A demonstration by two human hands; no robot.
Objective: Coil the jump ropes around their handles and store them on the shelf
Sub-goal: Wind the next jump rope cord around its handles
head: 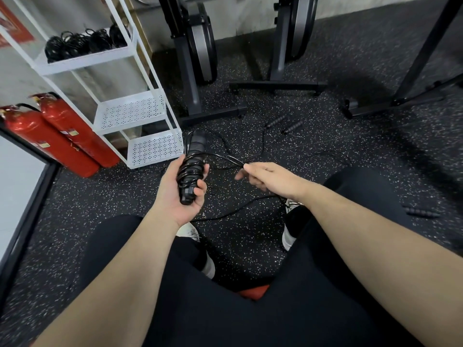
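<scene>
My left hand grips a pair of black jump rope handles held upright, with black cord wound several times around their middle. My right hand pinches the loose black cord a short way to the right of the handles; the rest of that cord trails over the floor. Another jump rope with two black handles lies uncoiled on the floor further ahead. A single black handle lies at the right. Several coiled black ropes sit on the top tier of the white shelf.
Two red fire extinguishers lean beside the shelf at the left. Dark exercise machine frames stand on the speckled rubber floor behind the ropes. My legs in black trousers fill the bottom of the view, with white shoes below my hands.
</scene>
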